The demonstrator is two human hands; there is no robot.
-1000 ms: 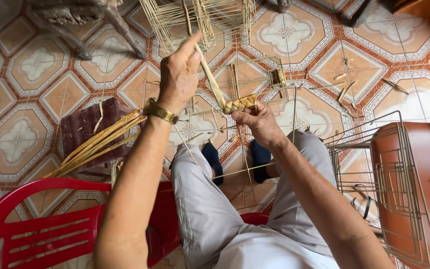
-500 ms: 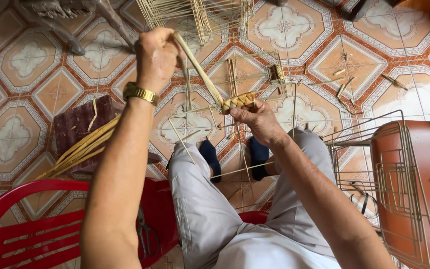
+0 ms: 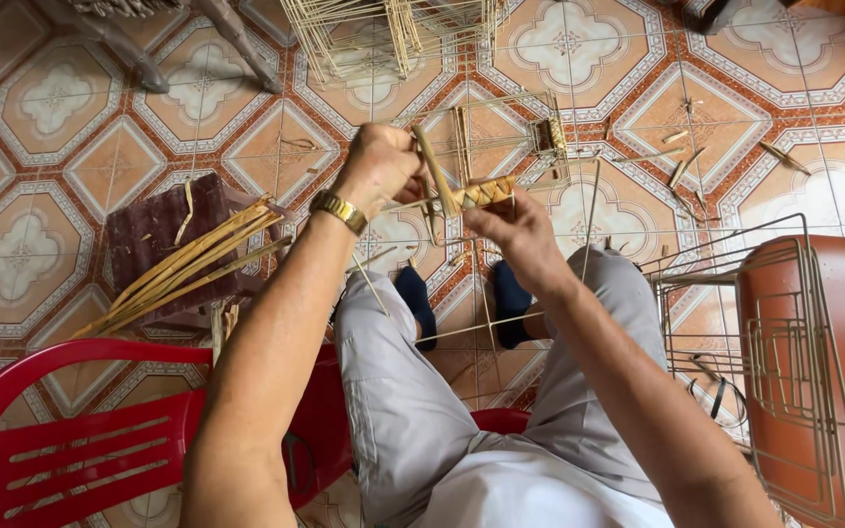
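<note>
At the near left stands a red plastic chair (image 3: 70, 440). Just beyond it a dark brown block (image 3: 163, 240) sits on the patterned tile floor (image 3: 31, 98), with a bundle of pale yellow reed strips (image 3: 183, 269) lying across it. In the middle, the left hand (image 3: 378, 171), a gold watch (image 3: 337, 208) on its wrist, is closed around a flat reed strip (image 3: 435, 168) that slants upward. The right hand (image 3: 511, 230) pinches the woven band (image 3: 486, 193) wound on a thin wire frame (image 3: 530, 147), just beside the left hand, above the knees. At the right, wire racks (image 3: 726, 323) lean against a reddish-brown stool (image 3: 814, 372).
</note>
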